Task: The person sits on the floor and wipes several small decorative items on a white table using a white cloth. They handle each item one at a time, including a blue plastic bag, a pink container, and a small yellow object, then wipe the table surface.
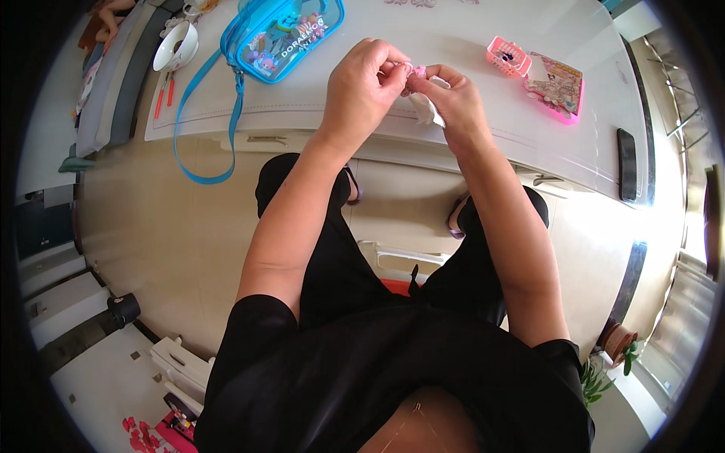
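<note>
Over the near edge of the white table (483,151), my two hands meet fingertip to fingertip. Between them is a small pink piece (419,72), too small and too covered by fingers to name. My left hand (364,79) pinches it from one side with thumb and forefinger. From the other side my right hand (457,106) grips it, with a crumpled white tissue (428,110) hanging under the palm. Just beyond my left hand lies a clear and blue pouch bag (291,38).
The bag's blue strap (181,136) droops over the table's edge. At left are a white bowl (176,47) and red-handled sticks (165,94). At right are a small pink basket (508,57), a pink-edged box (557,83) and a black phone (626,164).
</note>
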The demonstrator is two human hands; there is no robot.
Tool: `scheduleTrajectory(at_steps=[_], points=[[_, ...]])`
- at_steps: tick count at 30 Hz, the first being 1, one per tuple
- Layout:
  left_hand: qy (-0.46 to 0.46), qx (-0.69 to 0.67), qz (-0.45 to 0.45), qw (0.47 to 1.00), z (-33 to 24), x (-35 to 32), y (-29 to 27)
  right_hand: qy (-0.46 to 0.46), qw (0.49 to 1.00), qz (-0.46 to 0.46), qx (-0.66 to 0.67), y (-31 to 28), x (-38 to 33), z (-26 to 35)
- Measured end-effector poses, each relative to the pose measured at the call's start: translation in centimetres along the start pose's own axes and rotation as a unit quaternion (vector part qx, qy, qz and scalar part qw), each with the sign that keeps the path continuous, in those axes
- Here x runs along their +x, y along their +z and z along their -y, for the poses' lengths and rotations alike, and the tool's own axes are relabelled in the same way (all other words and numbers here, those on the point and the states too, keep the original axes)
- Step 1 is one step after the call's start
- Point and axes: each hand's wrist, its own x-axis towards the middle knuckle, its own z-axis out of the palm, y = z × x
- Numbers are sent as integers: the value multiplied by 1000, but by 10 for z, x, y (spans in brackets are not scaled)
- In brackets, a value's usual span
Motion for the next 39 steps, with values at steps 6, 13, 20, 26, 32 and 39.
scheduleTrajectory(at_steps=[6, 13, 20, 26, 32, 39], points=[[8, 31, 0, 999, 6, 0, -6, -43, 993, -52, -97, 3, -7, 12], [9, 1, 29, 1000, 12, 3, -7, -68, 983, -55, -162, -5, -8, 14], [30, 48, 62, 996, 10, -1, -4, -190, 936, -93, -281, -6, -15, 10], [-68, -91, 78, 990, 9, 0, -5, -42, 969, -47, -239, -20, -7, 12], [-225, -322, 111, 913, 13, 5, -11, -12, 991, -13, -131, -32, -9, 15], [-283, -373, 158, 870, 11, 3, -8, -61, 983, -25, -172, -37, -15, 21]])
